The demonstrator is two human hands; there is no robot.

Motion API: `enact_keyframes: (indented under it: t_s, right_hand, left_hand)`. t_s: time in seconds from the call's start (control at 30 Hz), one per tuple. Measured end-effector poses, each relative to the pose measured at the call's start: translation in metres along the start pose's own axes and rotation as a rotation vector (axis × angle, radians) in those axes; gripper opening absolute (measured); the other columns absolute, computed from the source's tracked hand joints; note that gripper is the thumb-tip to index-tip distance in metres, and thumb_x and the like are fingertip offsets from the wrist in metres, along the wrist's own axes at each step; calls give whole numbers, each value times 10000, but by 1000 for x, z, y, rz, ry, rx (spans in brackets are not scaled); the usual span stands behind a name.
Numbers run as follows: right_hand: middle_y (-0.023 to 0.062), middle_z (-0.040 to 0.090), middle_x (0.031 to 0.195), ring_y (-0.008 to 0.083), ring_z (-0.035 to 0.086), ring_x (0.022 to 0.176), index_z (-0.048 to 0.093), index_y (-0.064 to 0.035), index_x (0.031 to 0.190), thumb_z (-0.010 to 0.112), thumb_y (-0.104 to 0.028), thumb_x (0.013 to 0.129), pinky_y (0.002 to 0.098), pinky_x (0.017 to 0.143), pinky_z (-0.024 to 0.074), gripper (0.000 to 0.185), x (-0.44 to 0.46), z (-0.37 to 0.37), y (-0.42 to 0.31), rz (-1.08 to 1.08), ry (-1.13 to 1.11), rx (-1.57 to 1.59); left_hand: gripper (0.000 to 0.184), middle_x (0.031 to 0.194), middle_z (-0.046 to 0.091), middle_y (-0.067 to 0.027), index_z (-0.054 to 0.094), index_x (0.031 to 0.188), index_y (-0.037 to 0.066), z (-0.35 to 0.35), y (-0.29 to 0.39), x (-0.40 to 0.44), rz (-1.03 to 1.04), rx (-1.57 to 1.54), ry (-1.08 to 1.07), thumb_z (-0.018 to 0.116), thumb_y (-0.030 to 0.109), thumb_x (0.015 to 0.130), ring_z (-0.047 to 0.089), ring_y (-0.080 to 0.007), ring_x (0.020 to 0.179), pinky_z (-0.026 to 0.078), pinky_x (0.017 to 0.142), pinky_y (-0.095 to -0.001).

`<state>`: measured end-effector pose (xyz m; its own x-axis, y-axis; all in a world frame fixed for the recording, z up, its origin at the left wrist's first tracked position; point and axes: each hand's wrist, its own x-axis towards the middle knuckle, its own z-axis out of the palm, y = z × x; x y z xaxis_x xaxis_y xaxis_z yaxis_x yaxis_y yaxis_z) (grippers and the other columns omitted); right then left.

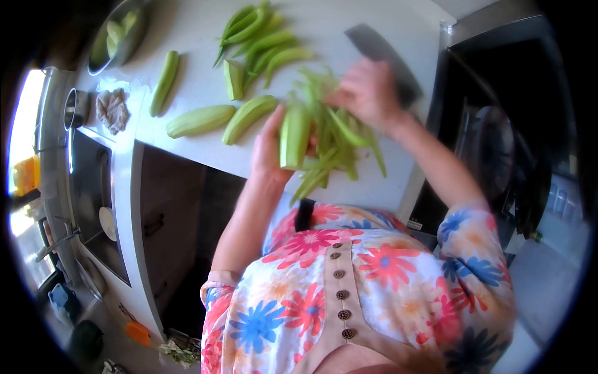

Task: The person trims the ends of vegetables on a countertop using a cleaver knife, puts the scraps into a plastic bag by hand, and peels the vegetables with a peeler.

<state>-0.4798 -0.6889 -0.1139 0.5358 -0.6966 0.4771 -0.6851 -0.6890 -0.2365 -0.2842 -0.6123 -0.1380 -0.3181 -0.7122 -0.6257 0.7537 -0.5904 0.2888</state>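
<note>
My left hand (pixel 269 149) is wrapped round a peeled, pale green long vegetable (pixel 294 137), held above the counter's near edge. To its right, my right hand (pixel 370 93) is blurred, its fingers drawn together above a pile of green strips (pixel 330 156); what they hold cannot be made out. A wide dark blade (pixel 389 59) shows just beyond the right hand, and its handle is not visible. Left of my left hand lie two whole green vegetables, one (pixel 249 118) close by and a thicker one (pixel 200 120) farther out.
On the white counter (pixel 193 37) are a cut piece (pixel 233 80), several slim green vegetables (pixel 271 50) and a single long one (pixel 164 84). A metal bowl (pixel 118 37), crumpled cloth (pixel 113 111) and small pot (pixel 76 107) stand left. A dark stovetop (pixel 517 75) is right.
</note>
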Motion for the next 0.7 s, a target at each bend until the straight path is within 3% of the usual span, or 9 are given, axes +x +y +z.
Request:
enact_keyframes:
  t_s: [0.07, 0.1, 0.2, 0.33, 0.53, 0.7]
  right_hand:
    - [-51, 463, 573, 147, 458, 645, 566, -167, 525, 674, -526, 670, 320, 641, 293, 401, 0, -8, -20, -69, -10, 47]
    - [-50, 461, 578, 148, 458, 647, 563, -166, 527, 673, -525, 672, 320, 646, 296, 402, 0, -10, -28, -84, -25, 88]
    - [-43, 456, 597, 150, 463, 679, 553, -156, 530, 662, -531, 682, 323, 675, 306, 419, -2, -10, -43, -126, -19, 167]
    - [-42, 466, 602, 150, 466, 692, 556, -151, 530, 655, -533, 689, 325, 685, 314, 425, 0, -9, -47, -148, -16, 194]
    - [-53, 485, 593, 152, 474, 667, 571, -155, 536, 647, -537, 698, 320, 675, 329, 422, 1, -3, -32, -123, -91, 251]
    - [-34, 506, 579, 170, 509, 657, 581, -139, 539, 641, -530, 717, 328, 634, 343, 434, 2, 16, 23, 71, -178, 259]
  left_hand:
    - [368, 857, 622, -100, 585, 991, 65, -3, -1, 6, 31, 2, -37, 416, 388, 934, 605, -221, 657, 462, 481, -331]
    - [321, 854, 631, -67, 582, 975, 69, -1, 2, 5, 34, -54, -105, 422, 344, 934, 612, -201, 688, 495, 565, -342]
    - [289, 842, 634, -55, 584, 961, 72, 24, -3, 10, 135, -215, 123, 432, 316, 933, 614, -194, 720, 508, 644, -343]
    - [258, 853, 633, -41, 584, 954, 82, 37, -5, 3, 155, -154, 162, 444, 298, 932, 614, -189, 746, 507, 690, -339]
    - [257, 837, 629, -52, 582, 946, 75, 27, -12, 6, 101, -86, 161, 473, 307, 919, 601, -196, 672, 481, 529, -357]
    - [391, 825, 606, -114, 538, 1140, 89, 17, -14, -10, -41, 103, -54, 413, 394, 929, 571, -216, 587, 430, 448, -330]
